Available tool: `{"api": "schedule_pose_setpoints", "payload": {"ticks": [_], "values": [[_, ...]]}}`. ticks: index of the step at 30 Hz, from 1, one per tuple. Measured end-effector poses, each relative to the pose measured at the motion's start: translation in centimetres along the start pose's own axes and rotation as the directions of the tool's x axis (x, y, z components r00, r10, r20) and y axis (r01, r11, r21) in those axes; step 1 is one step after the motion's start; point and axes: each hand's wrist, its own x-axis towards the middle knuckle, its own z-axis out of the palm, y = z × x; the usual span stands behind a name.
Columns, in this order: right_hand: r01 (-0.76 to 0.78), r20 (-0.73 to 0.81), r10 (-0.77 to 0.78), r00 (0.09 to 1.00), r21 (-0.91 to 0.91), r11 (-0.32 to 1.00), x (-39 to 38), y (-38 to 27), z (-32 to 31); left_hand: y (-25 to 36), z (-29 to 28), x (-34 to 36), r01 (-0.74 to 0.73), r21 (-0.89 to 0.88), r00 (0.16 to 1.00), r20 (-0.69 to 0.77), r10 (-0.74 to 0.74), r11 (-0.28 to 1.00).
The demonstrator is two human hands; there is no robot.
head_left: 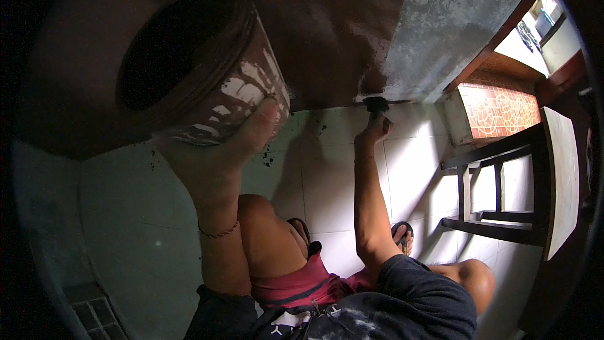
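My left hand [217, 161] grips a paint bucket [251, 85] from below, with the thumb up along its side. Dark brown smears cover the bucket's pale wall, and its wide mouth is too dark to see into. Low at the foot of the wall, my right hand [376, 131] is closed around a paintbrush [376, 105]. The dark bristles touch the wall's bottom edge, close to the floor. Dark brown paint [314, 38] coats the wall on the left and middle, while a grey patch [447, 22] of bare wall lies to the right.
Dark paint drips [268, 156] spot the pale tiled floor [333, 205] under the bucket. On the right stands a dark wooden stool [533, 183] with a pale top. Behind it is a step with patterned orange tiles [500, 110], beside a bright opening. A dark slatted object [97, 315] sits at lower left.
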Motion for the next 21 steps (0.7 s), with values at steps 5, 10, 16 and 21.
{"api": "schedule_pose_setpoints", "payload": {"ticks": [5,10,16,21], "values": [[0.157,0.254,-0.136,0.958,-0.064,0.986,0.9,0.3,-0.3,1.3,-0.4,-1.0,0.183,0.045,0.982,0.043,-0.185,0.982],[-0.061,-0.015,0.061,0.998,-0.021,0.998,-0.2,0.9,-2.4,1.8,-0.1,-0.9,0.172,-0.013,0.978,0.122,-0.169,0.985],[-0.052,0.173,0.079,0.982,-0.157,0.986,2.0,3.9,-2.7,2.2,0.0,-0.9,0.146,0.001,0.985,0.095,-0.145,0.989],[-0.070,0.064,0.078,0.995,-0.119,0.990,2.0,3.3,-3.3,1.9,0.1,-1.0,0.160,-0.047,0.985,0.076,-0.156,0.986]]}}
